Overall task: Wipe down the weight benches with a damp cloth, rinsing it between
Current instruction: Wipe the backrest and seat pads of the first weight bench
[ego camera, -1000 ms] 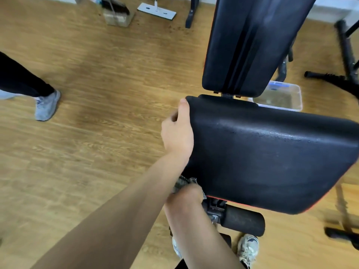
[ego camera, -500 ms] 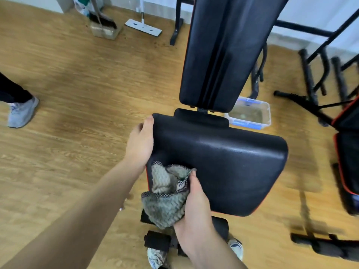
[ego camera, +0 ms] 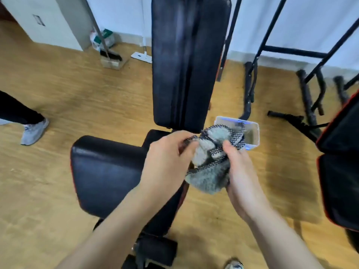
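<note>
Grey fluffy cloth with black-and-white checked trim (ego camera: 210, 177): bunched between my hands, over the right edge of the black padded weight bench seat (ego camera: 108, 171). My left hand (ego camera: 165, 164) pinches its left fold; my right hand (ego camera: 242, 171) grips its right side. Clear plastic tub (ego camera: 256, 135): on the wooden floor (ego camera: 77, 94), just beyond the cloth.

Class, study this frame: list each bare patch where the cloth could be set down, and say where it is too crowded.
Free: the left half of the seat pad; the floor between it and the grey shoe; the floor between the tub and the second bench. Crowded: around the black frames at right.
</note>
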